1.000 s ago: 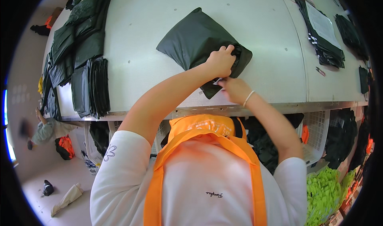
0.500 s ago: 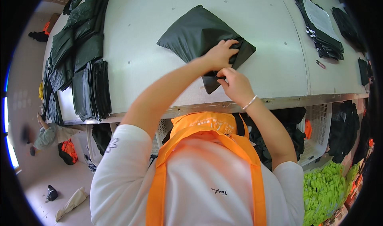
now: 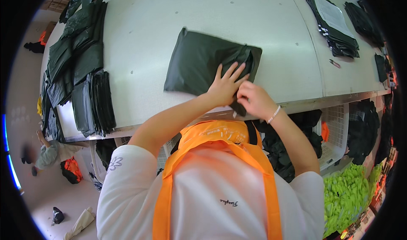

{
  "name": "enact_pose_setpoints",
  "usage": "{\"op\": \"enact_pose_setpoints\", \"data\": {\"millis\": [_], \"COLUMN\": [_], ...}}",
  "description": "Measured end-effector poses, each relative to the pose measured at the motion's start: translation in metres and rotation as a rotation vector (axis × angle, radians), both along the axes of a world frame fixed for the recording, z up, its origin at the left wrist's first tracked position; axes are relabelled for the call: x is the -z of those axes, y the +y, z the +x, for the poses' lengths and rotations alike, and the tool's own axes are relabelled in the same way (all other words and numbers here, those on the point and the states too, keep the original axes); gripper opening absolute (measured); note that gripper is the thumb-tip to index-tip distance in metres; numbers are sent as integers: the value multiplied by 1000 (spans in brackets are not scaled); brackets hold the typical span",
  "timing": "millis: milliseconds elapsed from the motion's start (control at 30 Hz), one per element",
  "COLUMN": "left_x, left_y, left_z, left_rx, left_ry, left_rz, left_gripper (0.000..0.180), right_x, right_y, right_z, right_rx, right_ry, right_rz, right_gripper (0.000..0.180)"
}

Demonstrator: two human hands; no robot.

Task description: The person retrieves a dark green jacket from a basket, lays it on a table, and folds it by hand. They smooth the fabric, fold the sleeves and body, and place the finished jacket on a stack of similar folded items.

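A dark plastic mailing bag [image 3: 199, 60] lies on the white table in front of me, its flap end toward the right. My left hand [image 3: 227, 87] rests on the bag near that end, fingers spread over the plastic. Close beside it, my right hand [image 3: 254, 98] is closed, thumb and fingers pinching the edge of the bag's flap at the corner nearest me. The pinched edge itself is partly hidden behind the fingers. A strip of the flap hangs down by the table's front edge.
Several filled dark bags [image 3: 76, 49] and a stack of flat bags [image 3: 94, 104] lie at the table's left. To the right are dark packets with a paper sheet [image 3: 333, 17] and small snips [image 3: 335, 63]. White crates [image 3: 337, 132] stand below the table edge; a person [image 3: 48, 153] is at far left.
The bag has turned clockwise and its flap end has come nearer the table's front edge. My left hand has flattened onto it; my right hand has shifted slightly toward me, still pinching.
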State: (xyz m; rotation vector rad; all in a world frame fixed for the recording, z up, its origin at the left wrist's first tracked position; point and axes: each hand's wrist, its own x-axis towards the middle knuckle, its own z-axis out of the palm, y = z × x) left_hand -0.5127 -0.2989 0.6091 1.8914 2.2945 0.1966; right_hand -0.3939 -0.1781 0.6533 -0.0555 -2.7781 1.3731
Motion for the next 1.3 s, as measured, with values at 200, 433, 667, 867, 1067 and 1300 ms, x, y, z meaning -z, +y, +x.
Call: {"op": "enact_pose_setpoints", "data": {"millis": [200,433,667,867,1067,1300], "left_x": [-26,-7,30,-9,3,16], "left_y": [-16,16,39,29,34,38], "left_z": [-9,-1,8,-45,-51,-46], "left_rx": [60,-204,-386,-253,-263,-341], "left_ry": [-256,26,336,-396,144,183], "left_rz": [171,87,55,357,230,261], "left_gripper": [85,98,90,61,50,47], "right_x": [4,40,28,24,49,29], "right_y": [-17,-14,-11,20,56,49], "right_z": [20,16,-3,-46,-103,-113], "right_rx": [180,698,412,466,568,432], "right_ry": [-171,114,-108,-34,-76,-199], "right_rz": [148,116,202,404,506,635], "right_gripper": [21,56,33,46,28,17]}}
